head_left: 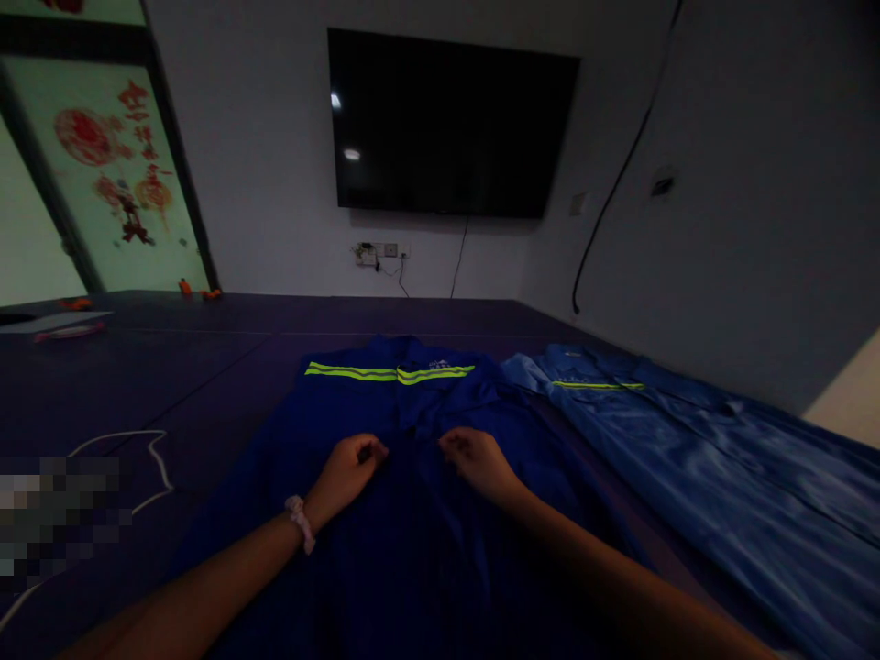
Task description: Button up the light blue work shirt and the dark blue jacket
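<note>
A dark blue work jacket (pixel 385 550) with a yellow-green reflective stripe across the chest lies flat on the dark table in front of me. My left hand (pixel 347 472) rests on its front, fingers curled and pinching the fabric near the middle opening. My right hand (pixel 476 460) does the same a little to the right, also closed on the cloth. A pale band circles my left wrist. A second, lighter blue jacket (pixel 721 477) with a similar stripe lies spread out to the right.
A white cord (pixel 155 454) loops on the table at the left. A large black screen (pixel 450 124) hangs on the far wall above a socket with cables. A glass door with red decorations stands at the back left.
</note>
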`<state>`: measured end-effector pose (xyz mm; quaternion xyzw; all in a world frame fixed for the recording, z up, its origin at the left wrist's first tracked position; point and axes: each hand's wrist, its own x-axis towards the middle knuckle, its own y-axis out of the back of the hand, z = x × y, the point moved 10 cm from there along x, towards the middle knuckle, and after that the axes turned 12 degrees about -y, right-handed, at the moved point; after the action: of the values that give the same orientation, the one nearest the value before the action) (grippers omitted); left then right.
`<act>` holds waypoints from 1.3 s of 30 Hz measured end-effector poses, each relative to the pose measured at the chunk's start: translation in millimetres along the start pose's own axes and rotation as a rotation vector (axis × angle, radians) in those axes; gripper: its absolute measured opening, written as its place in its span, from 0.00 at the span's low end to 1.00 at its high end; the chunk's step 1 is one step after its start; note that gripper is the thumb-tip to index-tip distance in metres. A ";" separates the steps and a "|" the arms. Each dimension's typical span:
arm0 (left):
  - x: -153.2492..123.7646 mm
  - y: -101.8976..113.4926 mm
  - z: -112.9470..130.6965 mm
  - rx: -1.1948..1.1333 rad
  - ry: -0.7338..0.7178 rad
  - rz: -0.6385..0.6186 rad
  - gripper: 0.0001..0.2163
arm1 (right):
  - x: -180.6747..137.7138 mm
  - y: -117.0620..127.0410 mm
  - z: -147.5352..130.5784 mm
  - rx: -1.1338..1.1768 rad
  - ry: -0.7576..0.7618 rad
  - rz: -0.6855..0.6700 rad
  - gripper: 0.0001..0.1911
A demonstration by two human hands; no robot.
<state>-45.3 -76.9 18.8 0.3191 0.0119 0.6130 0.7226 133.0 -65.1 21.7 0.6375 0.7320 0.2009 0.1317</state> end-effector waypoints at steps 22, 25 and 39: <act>155.7 5.6 -72.5 0.367 0.027 0.284 0.13 | 194.0 -27.3 16.1 -0.384 -0.292 0.287 0.26; 163.5 -0.2 -74.5 0.260 -0.018 0.281 0.17 | 194.0 -26.2 17.3 -0.408 -0.273 0.299 0.31; 168.2 3.0 -68.4 0.327 -0.064 0.298 0.18 | 197.9 -22.4 13.4 -0.323 -0.167 0.350 0.08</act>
<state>-34.2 104.1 28.7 0.4494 0.0410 0.6927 0.5627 89.2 129.4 12.0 0.7396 0.5555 0.2815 0.2552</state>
